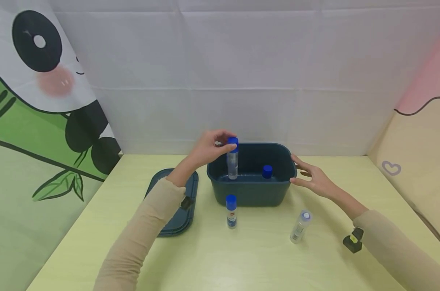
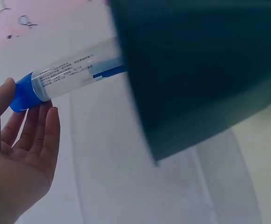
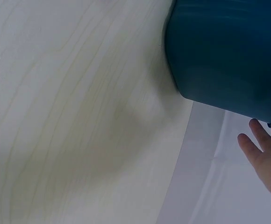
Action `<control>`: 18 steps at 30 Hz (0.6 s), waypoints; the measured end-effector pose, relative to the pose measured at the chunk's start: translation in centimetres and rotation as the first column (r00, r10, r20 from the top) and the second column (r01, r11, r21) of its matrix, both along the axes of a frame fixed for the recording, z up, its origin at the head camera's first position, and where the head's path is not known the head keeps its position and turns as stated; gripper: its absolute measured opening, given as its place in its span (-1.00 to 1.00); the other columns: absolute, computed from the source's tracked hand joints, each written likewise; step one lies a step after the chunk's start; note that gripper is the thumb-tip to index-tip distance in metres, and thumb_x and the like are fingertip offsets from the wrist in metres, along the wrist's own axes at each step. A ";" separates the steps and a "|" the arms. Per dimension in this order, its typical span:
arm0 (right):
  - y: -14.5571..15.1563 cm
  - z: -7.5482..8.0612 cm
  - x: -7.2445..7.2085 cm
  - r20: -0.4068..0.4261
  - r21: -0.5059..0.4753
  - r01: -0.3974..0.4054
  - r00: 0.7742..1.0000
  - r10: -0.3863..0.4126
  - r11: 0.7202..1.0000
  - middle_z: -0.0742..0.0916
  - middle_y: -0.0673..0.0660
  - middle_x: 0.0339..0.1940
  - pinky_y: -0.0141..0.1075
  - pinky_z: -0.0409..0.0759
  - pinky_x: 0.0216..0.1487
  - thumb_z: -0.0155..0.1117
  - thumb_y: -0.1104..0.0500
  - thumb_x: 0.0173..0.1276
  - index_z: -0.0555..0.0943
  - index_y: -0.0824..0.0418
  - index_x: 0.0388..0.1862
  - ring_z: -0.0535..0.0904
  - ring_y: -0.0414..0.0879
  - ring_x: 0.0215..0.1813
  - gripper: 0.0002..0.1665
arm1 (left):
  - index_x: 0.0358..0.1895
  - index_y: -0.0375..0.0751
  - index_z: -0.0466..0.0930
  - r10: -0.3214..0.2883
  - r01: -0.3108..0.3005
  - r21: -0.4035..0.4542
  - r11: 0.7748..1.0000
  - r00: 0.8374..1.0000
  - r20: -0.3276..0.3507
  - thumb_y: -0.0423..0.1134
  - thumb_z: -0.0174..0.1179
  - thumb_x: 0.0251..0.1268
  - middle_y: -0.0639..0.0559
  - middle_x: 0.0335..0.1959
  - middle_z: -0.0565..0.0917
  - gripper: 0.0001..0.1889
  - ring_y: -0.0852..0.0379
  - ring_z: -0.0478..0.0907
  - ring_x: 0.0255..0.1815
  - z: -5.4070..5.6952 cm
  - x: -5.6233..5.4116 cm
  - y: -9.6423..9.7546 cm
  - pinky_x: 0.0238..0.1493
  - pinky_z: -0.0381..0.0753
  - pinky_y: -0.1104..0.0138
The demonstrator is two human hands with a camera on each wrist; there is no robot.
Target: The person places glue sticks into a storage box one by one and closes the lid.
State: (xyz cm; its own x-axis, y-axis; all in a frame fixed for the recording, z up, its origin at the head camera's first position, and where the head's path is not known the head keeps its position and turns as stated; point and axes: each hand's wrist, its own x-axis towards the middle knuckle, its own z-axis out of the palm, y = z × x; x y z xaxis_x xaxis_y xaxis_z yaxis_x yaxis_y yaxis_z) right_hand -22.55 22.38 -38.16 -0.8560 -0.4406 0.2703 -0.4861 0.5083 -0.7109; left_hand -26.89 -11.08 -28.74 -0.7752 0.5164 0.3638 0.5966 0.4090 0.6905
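Note:
My left hand (image 1: 213,146) pinches a glue stick (image 1: 232,161) by its blue cap, holding it upright with its clear lower end inside the dark teal bin (image 1: 247,195). In the left wrist view, printed text shows on the clear tube (image 2: 74,70), and the bin wall hides its far end. My right hand (image 1: 316,180) rests its spread fingers and thumb at the bin's right rim. Inside the bin, toward the right, a blue cap (image 1: 267,171) shows; the front wall hides what is below it.
Before the bin stands another blue-capped glue stick (image 1: 231,211). A clear tube with a pale cap (image 1: 300,227) stands to its right. The teal lid (image 1: 177,224) lies left of the bin, partly under my left forearm. A white backdrop (image 1: 249,81) closes off the table's rear.

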 end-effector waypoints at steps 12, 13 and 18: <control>0.2 -0.1 -0.1 0.009 0.005 -0.003 1.000 0.003 1.000 0.09 0.34 0.42 0.18 0.24 0.17 0.20 0.27 0.23 -0.02 0.28 0.43 0.21 0.36 0.27 -0.12 | -0.06 -0.28 0.55 0.004 0.004 -0.178 0.984 0.999 0.040 -0.24 0.23 0.16 -0.05 -0.27 0.63 -0.70 0.12 0.55 -0.27 -4.5 -1.2 -0.4 -0.19 0.53 0.31; 0.2 -0.1 -0.1 0.008 0.004 -0.003 1.000 0.003 1.000 0.09 0.33 0.42 0.18 0.24 0.17 0.20 0.27 0.24 -0.01 0.28 0.43 0.21 0.36 0.27 -0.13 | -0.06 -0.27 0.55 0.005 0.004 -0.195 0.981 0.999 0.046 -0.23 0.23 0.15 -0.04 -0.27 0.63 -0.70 0.12 0.55 -0.27 -4.7 -1.2 -0.4 -0.18 0.53 0.31; 0.1 -0.2 -0.1 0.005 -0.001 0.000 1.000 0.000 1.000 0.11 0.32 0.42 0.17 0.23 0.18 0.18 0.26 0.25 0.00 0.27 0.43 0.21 0.34 0.28 -0.15 | -0.07 -0.25 0.56 0.011 0.005 -0.265 0.964 0.998 0.057 -0.22 0.24 0.14 -0.03 -0.24 0.63 -0.71 0.15 0.58 -0.26 -5.4 -1.7 -0.3 -0.16 0.55 0.33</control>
State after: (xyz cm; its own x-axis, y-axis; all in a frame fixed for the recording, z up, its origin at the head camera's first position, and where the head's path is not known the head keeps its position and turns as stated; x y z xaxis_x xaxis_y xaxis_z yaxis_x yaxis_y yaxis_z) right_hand -22.63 22.44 -38.33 -0.8574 -0.4405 0.2660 -0.4823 0.5079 -0.7137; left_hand -28.55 -11.43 -34.17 -0.7925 0.5860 0.1691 0.5576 0.5836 0.5904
